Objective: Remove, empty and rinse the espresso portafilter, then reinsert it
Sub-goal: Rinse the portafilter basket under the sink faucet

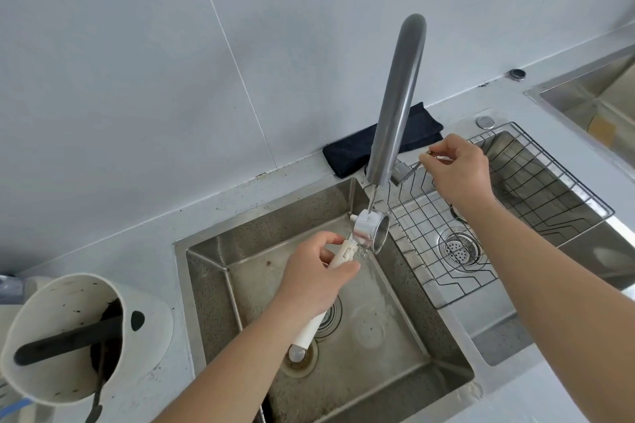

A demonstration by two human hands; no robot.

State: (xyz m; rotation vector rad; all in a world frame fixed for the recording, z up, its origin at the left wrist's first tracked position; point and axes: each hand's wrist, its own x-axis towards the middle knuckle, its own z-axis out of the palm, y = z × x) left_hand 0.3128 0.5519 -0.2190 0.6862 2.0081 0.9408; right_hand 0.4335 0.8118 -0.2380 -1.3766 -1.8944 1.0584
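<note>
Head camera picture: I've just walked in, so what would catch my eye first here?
Probably the tall grey tap in the middle, running a thin stream of water onto the metal coffee filter holder that the left hand holds over the steel sink. The right hand is on the tap lever just right of the spout. At lower left, a white bin holds dark coffee grounds.

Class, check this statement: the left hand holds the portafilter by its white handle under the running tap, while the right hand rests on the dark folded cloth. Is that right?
Not quite. The head view shows the right hand on the tap lever, not the dark cloth. The rest stands: the left hand holds the portafilter by its white handle under the running tap.
</note>
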